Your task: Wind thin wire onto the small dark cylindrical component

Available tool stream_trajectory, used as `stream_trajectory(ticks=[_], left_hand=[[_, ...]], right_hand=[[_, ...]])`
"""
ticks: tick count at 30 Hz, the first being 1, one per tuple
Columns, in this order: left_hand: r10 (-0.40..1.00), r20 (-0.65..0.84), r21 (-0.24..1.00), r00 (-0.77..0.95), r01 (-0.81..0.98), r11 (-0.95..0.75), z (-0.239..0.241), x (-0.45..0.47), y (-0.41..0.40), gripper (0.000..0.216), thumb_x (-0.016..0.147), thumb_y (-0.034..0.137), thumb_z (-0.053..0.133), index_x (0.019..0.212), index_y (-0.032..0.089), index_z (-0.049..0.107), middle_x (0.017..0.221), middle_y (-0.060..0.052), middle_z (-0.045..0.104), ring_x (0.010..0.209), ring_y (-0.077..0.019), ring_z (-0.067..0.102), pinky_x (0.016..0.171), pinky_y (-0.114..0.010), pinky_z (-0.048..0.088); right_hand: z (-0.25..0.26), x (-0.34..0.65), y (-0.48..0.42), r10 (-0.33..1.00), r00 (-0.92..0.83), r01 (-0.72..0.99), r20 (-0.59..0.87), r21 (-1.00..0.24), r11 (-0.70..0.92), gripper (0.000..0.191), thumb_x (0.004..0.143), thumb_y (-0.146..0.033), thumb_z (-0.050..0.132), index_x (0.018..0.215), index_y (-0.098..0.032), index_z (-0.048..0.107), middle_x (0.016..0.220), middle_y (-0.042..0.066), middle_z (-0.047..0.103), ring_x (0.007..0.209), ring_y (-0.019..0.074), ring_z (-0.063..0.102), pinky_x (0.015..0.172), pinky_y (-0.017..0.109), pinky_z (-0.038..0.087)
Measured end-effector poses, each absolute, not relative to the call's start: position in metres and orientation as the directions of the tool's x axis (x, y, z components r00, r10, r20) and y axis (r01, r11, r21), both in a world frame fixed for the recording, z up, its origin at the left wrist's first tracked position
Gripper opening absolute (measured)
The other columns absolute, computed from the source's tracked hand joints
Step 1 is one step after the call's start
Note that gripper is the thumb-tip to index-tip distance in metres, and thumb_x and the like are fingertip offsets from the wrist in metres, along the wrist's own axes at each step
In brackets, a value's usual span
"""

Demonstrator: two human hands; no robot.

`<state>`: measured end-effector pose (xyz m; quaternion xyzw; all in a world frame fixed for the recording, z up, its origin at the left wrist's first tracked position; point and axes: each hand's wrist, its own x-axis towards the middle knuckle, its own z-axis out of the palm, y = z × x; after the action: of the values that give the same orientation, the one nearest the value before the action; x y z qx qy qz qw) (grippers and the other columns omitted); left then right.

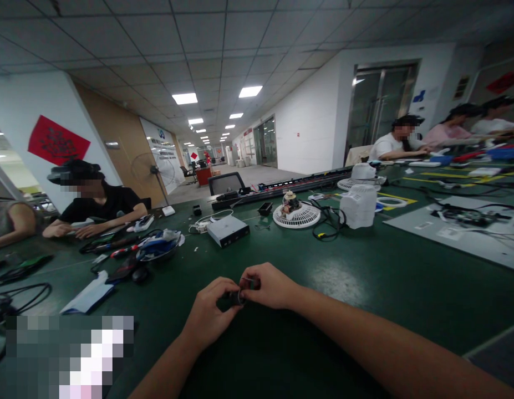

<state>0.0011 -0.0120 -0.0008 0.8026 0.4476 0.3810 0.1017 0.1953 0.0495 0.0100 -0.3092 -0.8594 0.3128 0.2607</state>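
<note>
Both hands meet low over the green tabletop [290, 260], near the middle of the view. My left hand [210, 310] is closed with thumb and fingers around a small dark round part [237, 298] that has a greyish rim. Its kind cannot be made out. From the right, my right hand [267, 285] pinches at the same part's edge, its fingertips touching the rim. Something thin shows between the right thumb and forefinger. The fingers hide much of the part.
Ahead lie a white-grey drive box [227, 230], a white fan grille with a motor [296, 213] and a white plastic housing [359, 206]. Tools and a dark mouse [140, 275] lie left, near a blue cloth [88, 292]. A grey panel [460, 227] lies right. Other people sit around.
</note>
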Motion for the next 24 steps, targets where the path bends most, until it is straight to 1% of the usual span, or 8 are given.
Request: stream_trajectory(ticks=[4, 8, 11, 14, 17, 20, 24], left_hand=[[0.801, 0.528, 0.549, 0.283, 0.606, -0.576, -0.0012, 0.0051, -0.0141, 0.014, 0.075, 0.015, 0.067, 0.088, 0.02, 0.066, 0.094, -0.005, 0.069, 0.087, -0.0193, 0.066, 0.078, -0.031, 0.053], [0.797, 0.522, 0.541, 0.304, 0.604, -0.585, -0.0006, 0.0068, -0.0148, 0.017, 0.073, 0.01, 0.064, 0.086, 0.02, 0.064, 0.095, -0.004, 0.068, 0.088, -0.0185, 0.065, 0.078, -0.03, 0.052], [0.793, 0.508, 0.521, 0.335, 0.615, -0.593, -0.0012, 0.0051, -0.0142, 0.021, 0.074, 0.009, 0.062, 0.091, 0.021, 0.064, 0.099, -0.005, 0.068, 0.092, -0.0191, 0.065, 0.082, -0.032, 0.052], [0.795, 0.492, 0.51, 0.355, 0.622, -0.594, -0.0028, 0.0029, -0.0138, 0.021, 0.077, 0.01, 0.059, 0.094, 0.021, 0.064, 0.102, -0.007, 0.068, 0.095, -0.0203, 0.065, 0.084, -0.034, 0.053], [0.795, 0.493, 0.502, 0.355, 0.63, -0.593, -0.0044, 0.0017, -0.0137, 0.019, 0.077, 0.012, 0.061, 0.094, 0.021, 0.064, 0.101, -0.007, 0.068, 0.094, -0.0207, 0.065, 0.083, -0.034, 0.053], [0.796, 0.479, 0.495, 0.371, 0.634, -0.594, -0.0056, 0.0006, -0.0134, 0.02, 0.077, 0.013, 0.064, 0.095, 0.021, 0.064, 0.101, -0.006, 0.068, 0.093, -0.0202, 0.065, 0.083, -0.034, 0.053], [0.787, 0.487, 0.477, 0.378, 0.64, -0.602, -0.0072, -0.0014, -0.0119, 0.023, 0.077, 0.012, 0.062, 0.099, 0.021, 0.064, 0.104, -0.007, 0.067, 0.095, -0.0201, 0.065, 0.085, -0.034, 0.053]], right_hand=[[0.0102, 0.1979, 0.0477, 0.637, -0.717, 0.283, 0.284, -0.716, 0.638, 0.019, 0.075, -0.023, 0.067, 0.092, -0.016, 0.062, 0.074, -0.002, 0.062, 0.063, 0.0101, 0.056, 0.055, 0.019, 0.041], [0.0072, 0.1986, 0.0491, 0.599, -0.75, 0.239, 0.281, -0.73, 0.641, 0.024, 0.073, -0.024, 0.068, 0.094, -0.017, 0.058, 0.075, -0.004, 0.06, 0.063, 0.0098, 0.055, 0.054, 0.018, 0.04], [0.0055, 0.1963, 0.0501, 0.635, -0.726, 0.289, 0.265, -0.72, 0.631, 0.022, 0.072, -0.022, 0.068, 0.091, -0.017, 0.059, 0.075, -0.003, 0.061, 0.063, 0.0099, 0.055, 0.054, 0.019, 0.039], [0.0067, 0.1943, 0.0486, 0.682, -0.686, 0.371, 0.254, -0.683, 0.628, 0.019, 0.07, -0.024, 0.07, 0.086, -0.017, 0.062, 0.075, -0.002, 0.064, 0.064, 0.0107, 0.056, 0.055, 0.02, 0.038], [0.0097, 0.1954, 0.0464, 0.679, -0.681, 0.412, 0.273, -0.624, 0.664, 0.02, 0.07, -0.027, 0.071, 0.087, -0.018, 0.064, 0.075, -0.001, 0.066, 0.064, 0.0118, 0.058, 0.056, 0.02, 0.038], [0.0108, 0.1973, 0.0461, 0.661, -0.701, 0.423, 0.269, -0.589, 0.688, 0.021, 0.071, -0.03, 0.072, 0.088, -0.019, 0.066, 0.078, -0.001, 0.068, 0.066, 0.0124, 0.06, 0.057, 0.021, 0.039], [0.008, 0.1954, 0.0463, 0.711, -0.661, 0.512, 0.241, -0.548, 0.661, 0.022, 0.073, -0.036, 0.069, 0.088, -0.021, 0.067, 0.078, 0.0, 0.069, 0.067, 0.0139, 0.061, 0.057, 0.022, 0.037]])
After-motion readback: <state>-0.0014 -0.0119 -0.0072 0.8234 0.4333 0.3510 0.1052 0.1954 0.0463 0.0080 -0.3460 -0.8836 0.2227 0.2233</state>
